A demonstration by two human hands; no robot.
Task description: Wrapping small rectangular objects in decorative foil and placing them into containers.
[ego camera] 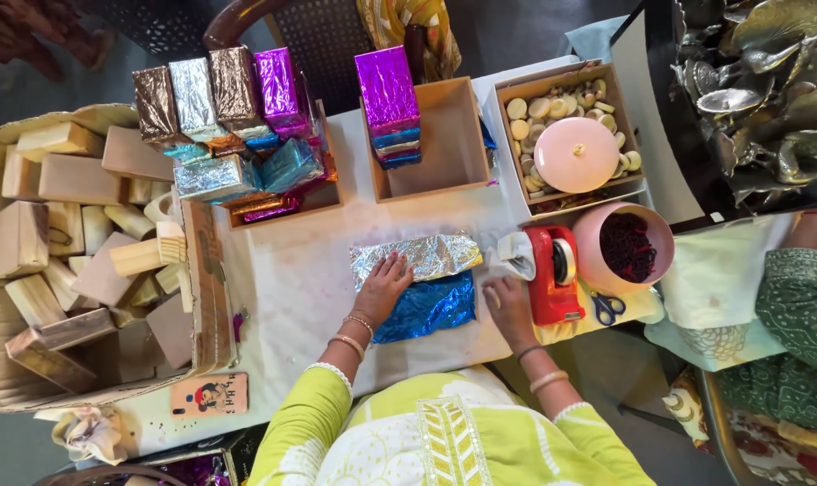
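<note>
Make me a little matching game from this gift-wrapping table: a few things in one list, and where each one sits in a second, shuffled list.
Things:
1. left hand
2. red tape dispenser
3. purple foil block
4. scissors

Places:
A. standing in the open cardboard box at the far side
B. flat on the foil-wrapped block in front of the person
C. lying by the pink bowl, blue handles showing
D. just to the right of the right hand

Pairs: 1-B, 2-D, 3-A, 4-C
</note>
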